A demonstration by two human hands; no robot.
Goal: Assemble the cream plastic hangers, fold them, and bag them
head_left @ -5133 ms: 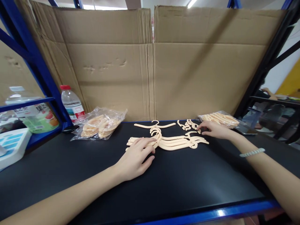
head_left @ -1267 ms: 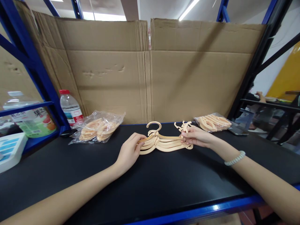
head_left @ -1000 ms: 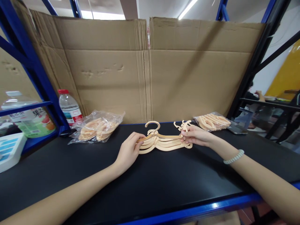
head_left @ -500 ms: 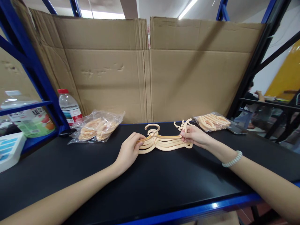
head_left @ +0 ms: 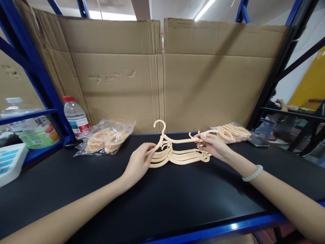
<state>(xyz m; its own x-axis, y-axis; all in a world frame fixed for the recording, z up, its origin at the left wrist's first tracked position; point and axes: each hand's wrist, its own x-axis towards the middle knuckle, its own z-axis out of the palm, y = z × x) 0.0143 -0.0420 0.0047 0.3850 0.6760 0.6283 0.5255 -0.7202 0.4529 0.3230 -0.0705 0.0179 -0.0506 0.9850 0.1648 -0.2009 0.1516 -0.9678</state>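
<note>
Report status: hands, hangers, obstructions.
Left hand and right hand pinch top hanger by its ends, raised above stack. Bags sit aside, nothing blocking.

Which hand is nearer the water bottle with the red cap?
Left. The left hand is closer to the water bottle; the right hand is farther, across the hangers.

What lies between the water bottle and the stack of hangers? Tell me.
In the head view, a clear bag of hangers lies between the water bottle and the stack of hangers, on the black table.
</note>
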